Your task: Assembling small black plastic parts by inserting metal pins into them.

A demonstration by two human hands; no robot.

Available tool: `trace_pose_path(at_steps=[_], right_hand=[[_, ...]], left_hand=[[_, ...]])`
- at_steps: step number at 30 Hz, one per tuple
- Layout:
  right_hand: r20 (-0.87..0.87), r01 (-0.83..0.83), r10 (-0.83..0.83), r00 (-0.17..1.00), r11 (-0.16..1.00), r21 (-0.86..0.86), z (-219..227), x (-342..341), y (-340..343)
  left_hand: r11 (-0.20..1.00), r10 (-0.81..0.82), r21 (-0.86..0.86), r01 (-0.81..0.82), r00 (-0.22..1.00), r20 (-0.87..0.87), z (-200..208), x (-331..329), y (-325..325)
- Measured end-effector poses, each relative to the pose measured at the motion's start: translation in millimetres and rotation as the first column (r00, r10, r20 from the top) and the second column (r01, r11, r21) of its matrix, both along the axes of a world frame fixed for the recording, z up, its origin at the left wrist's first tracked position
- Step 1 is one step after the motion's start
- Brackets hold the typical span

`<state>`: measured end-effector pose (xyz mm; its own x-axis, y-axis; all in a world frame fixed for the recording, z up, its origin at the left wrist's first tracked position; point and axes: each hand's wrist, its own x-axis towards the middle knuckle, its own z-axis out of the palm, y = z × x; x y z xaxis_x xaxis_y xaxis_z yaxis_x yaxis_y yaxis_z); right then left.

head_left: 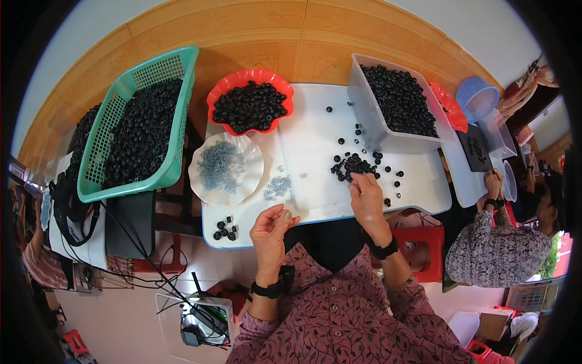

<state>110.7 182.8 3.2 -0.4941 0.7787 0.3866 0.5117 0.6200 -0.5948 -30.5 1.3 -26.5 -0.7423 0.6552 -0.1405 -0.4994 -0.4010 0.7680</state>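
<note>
On the white table [315, 194], a loose pile of small round black parts [350, 167] lies just beyond my right hand [367, 197]. The fingers of that hand are closed and point down at the pile's near edge; whatever is between the tips is hidden. My left hand [271, 229] is held over the front edge with thumb and fingers drawn together, and I cannot make out anything in them. Close by lie small clear rings [277, 187], spread beside a white scalloped dish [253, 176] of the same rings. A few black pieces [225, 229] sit at the near left corner.
A red scalloped bowl [212, 112] and a green basket [176, 145] hold black parts at the left. A clear tub [388, 141] full of them stands far right. At a neighbouring table on the right, another person [500, 249] works. Cables [160, 273] hang at the left.
</note>
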Motion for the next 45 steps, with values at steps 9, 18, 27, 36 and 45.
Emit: trace_pose_path(at_steps=[9, 18, 27, 36, 45], right_hand=[[-0.158, -0.001, -0.007, 0.987, 0.999, -0.05, 0, -8, -1], [-0.143, -0.004, -0.001, 0.99, 0.999, -0.035, -4, -3, -5], [0.023, 0.012, -0.012, 1.0, 1.0, 0.012, -6, -16, -2], [-0.078, 0.016, -0.019, 0.997, 0.999, -0.043, -2, -16, -7], [-0.182, -0.254, 0.22, 0.959, 0.948, -0.193, 28, -11, -50]], left_hand=[[0.999, -0.001, -0.032, 0.002, 1.0, 0.016, 1, -1, 0], [0.997, -0.018, -0.072, 0.019, 1.0, 0.019, 6, -3, 0], [0.998, -0.032, -0.058, 0.033, 0.999, 0.029, 7, -3, 0], [0.997, -0.042, -0.06, 0.044, 0.999, 0.022, 7, -4, 0], [0.968, -0.189, -0.192, 0.16, 0.971, -0.146, 15, 10, -2]])
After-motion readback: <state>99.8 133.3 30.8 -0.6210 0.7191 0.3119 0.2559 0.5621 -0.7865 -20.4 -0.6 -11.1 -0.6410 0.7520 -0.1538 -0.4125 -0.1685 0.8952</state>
